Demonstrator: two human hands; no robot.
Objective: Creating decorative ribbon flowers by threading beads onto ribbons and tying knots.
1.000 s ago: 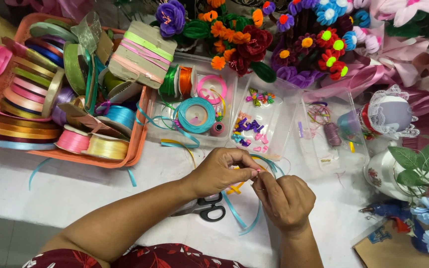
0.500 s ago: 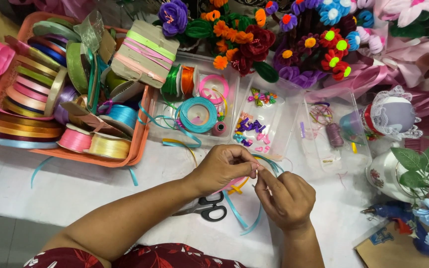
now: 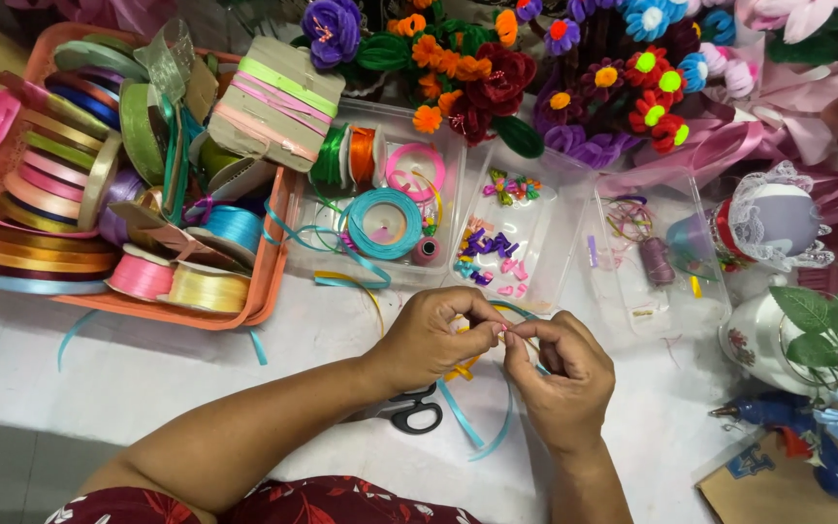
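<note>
My left hand and my right hand meet over the white table, fingertips pinched together on a small ribbon piece. A thin light-blue ribbon loops down from between them, and an orange ribbon bit shows under the left fingers. Black-handled scissors lie just below my left wrist, partly hidden by the forearm.
An orange tray of ribbon spools sits at the left. Clear boxes hold a teal ribbon roll, small bows and thread. Pipe-cleaner flowers line the back. A white teapot and glue gun sit at right.
Both hands stay in place; the fingers have shifted slightly while working the small ribbon piece, and the blue ribbon loop hangs a little differently.
</note>
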